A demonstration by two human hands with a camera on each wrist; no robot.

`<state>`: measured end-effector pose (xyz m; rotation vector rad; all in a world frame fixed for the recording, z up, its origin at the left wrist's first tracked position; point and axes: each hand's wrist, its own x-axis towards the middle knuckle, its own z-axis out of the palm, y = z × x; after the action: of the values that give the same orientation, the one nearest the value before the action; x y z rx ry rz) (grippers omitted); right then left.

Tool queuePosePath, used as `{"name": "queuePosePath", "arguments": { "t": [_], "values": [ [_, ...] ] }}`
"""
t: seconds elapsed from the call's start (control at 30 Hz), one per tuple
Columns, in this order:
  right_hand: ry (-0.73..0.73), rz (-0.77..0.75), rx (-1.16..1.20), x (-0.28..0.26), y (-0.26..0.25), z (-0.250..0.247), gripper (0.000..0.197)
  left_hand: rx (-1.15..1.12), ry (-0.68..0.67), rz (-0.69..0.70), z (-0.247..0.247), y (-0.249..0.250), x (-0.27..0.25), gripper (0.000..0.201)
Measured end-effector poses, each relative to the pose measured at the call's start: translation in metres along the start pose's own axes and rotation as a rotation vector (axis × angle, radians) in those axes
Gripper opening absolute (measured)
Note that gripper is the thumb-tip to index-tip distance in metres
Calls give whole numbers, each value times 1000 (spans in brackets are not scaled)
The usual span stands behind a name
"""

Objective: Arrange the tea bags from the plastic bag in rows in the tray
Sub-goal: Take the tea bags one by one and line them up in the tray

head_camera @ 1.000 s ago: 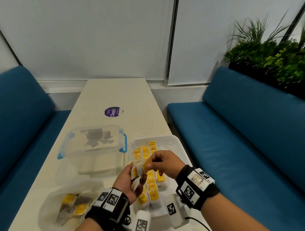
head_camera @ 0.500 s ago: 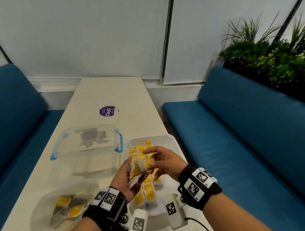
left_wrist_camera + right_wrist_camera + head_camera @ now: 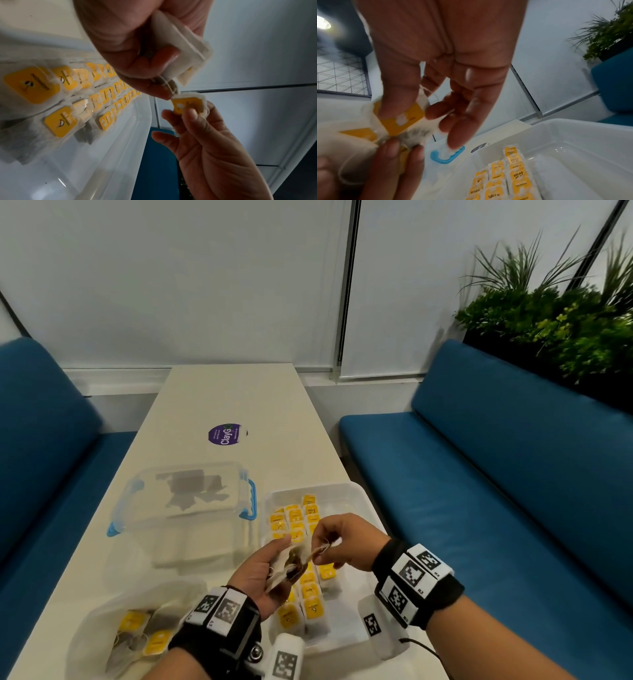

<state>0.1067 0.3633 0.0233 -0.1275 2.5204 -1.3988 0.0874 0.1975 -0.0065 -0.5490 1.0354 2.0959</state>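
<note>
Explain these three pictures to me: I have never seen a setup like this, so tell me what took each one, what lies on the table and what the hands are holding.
No machine here: a person wears three cameras, one on the head and one on each wrist; the black bands with square codes hold the wrist cameras.

The wide picture is the head view. On the table stand a white tray with rows of yellow-tagged tea bags, a clear lidded box with blue latches and, nearest, a plastic bag with more tea bags inside.

The other two look along each hand from the wrist. The left hand grips a small bunch of tea bags. The right hand pinches one tea bag by its yellow tag, seemingly drawing it from the bunch, above the tray.
</note>
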Motion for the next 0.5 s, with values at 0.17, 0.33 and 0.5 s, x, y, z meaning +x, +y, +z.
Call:
{"name": "queuePosePath", "arguments": {
  "t": [0.17,0.33,0.5],
  "values": [
    [399,50,-125,5,12,-5,29,-2,111,-3,-13,5,7,14],
    [162,405,-219,16,25,-1,8,-43,107,-31,-17,5,6,14],
    [-313,623,-520,31,35,7,31,-40,113,-45,-22,0,7,13]
  ]
}}
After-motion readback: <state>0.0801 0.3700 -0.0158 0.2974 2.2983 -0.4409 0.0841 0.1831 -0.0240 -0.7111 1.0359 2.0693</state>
